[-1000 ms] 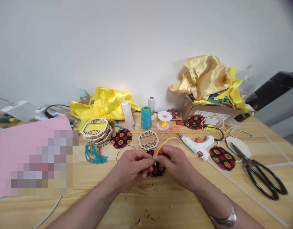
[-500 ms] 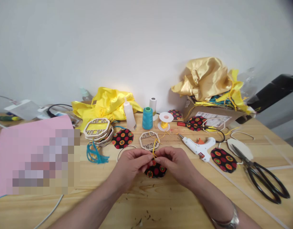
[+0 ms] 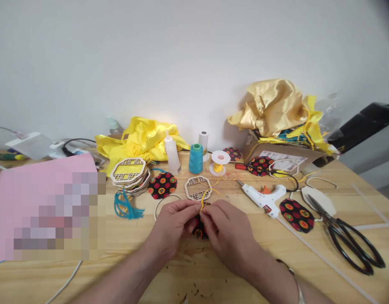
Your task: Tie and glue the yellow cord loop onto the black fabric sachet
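My left hand [image 3: 178,221] pinches a thin yellow cord [image 3: 203,198] between thumb and forefinger. From the other side my right hand [image 3: 227,228] is closed on the same cord, its fingertips almost meeting the left ones. Below the fingers lies a black fabric piece [image 3: 199,231] with red and orange flower prints, partly covered by both hands. Whether the cord is fastened to that piece is hidden. Just beyond the fingertips lies a cut-out wooden lattice frame [image 3: 198,188], with loose cord ends reaching toward it.
Lattice frames [image 3: 128,171] are stacked at the left, by a teal tassel [image 3: 127,207]. Behind stand a glue bottle [image 3: 172,154], a blue thread cone [image 3: 196,159] and a yellow cord spool [image 3: 218,162]. A glue gun [image 3: 264,196] and black-handled scissors [image 3: 349,240] lie at the right.
My right hand has rolled inward and moved slightly left, so its back now faces up more and covers more of the fabric piece. The left hand keeps its pinch.
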Action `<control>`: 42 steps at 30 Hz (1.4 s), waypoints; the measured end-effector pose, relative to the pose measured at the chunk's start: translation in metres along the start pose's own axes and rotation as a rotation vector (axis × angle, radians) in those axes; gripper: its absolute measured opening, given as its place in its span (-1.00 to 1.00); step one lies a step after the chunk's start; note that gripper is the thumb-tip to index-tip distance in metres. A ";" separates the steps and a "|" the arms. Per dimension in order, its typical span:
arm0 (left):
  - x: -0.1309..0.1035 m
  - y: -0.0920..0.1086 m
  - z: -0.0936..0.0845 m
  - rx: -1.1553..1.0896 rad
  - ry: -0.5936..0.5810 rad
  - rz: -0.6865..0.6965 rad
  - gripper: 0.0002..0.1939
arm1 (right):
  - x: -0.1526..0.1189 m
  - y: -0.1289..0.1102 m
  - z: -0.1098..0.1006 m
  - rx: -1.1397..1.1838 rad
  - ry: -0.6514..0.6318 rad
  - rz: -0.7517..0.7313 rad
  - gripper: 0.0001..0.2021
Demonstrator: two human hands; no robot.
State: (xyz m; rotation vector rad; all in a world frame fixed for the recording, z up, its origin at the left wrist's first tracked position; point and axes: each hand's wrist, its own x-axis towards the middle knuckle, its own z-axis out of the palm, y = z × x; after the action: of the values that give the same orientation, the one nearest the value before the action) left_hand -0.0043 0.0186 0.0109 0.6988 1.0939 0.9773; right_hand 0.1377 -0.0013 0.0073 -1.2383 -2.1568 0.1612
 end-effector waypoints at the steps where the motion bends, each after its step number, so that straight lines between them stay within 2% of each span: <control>1: 0.000 -0.001 0.000 -0.035 -0.009 -0.023 -0.90 | -0.001 0.000 0.001 -0.083 0.003 -0.066 -0.85; 4: 0.001 -0.002 -0.001 -0.117 -0.043 -0.066 -0.92 | -0.004 0.000 0.001 -0.267 -0.029 -0.208 -0.85; 8: 0.002 -0.002 -0.001 -0.169 -0.078 -0.113 -0.90 | -0.004 -0.004 -0.004 -0.401 -0.089 -0.296 -0.81; 12: 0.002 -0.002 0.000 -0.192 -0.085 -0.128 -0.88 | -0.004 -0.006 -0.006 -0.431 -0.105 -0.316 -0.78; 14: 0.002 -0.003 -0.001 -0.191 -0.076 -0.109 -0.87 | -0.003 -0.004 -0.006 -0.371 -0.114 -0.312 -0.78; 16: 0.002 -0.003 -0.002 -0.183 -0.065 -0.089 -0.86 | -0.001 0.000 -0.006 -0.218 -0.083 -0.225 -0.80; 19: 0.002 -0.002 -0.003 -0.137 -0.041 -0.056 -0.85 | 0.005 0.006 -0.007 0.152 -0.028 0.130 -0.80; 21: 0.001 -0.001 -0.003 -0.082 -0.039 -0.027 -0.85 | 0.008 0.008 -0.007 0.400 -0.072 0.377 -0.77; 24: 0.000 0.000 -0.001 -0.003 -0.058 0.021 -0.85 | 0.011 0.009 -0.004 0.672 -0.190 0.567 -0.74; 27: -0.002 0.000 0.000 0.037 -0.066 0.042 -0.87 | 0.012 0.008 -0.002 0.774 -0.236 0.621 -0.78; 32: -0.003 0.000 0.000 0.093 -0.074 0.047 -0.84 | 0.014 0.007 -0.006 0.841 -0.252 0.624 -0.80; 38: -0.003 0.002 0.000 0.123 -0.074 0.036 -0.83 | 0.015 0.012 -0.011 0.746 -0.221 0.572 -0.80; 42: -0.002 0.000 -0.001 0.142 -0.092 0.053 -0.81 | 0.018 0.015 -0.009 0.914 -0.338 0.698 -0.71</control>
State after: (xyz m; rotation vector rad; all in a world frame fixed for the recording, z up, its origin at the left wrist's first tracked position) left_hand -0.0055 0.0168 0.0112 0.8836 1.0754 0.9098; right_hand 0.1475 0.0193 0.0164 -1.3467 -1.4412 1.5360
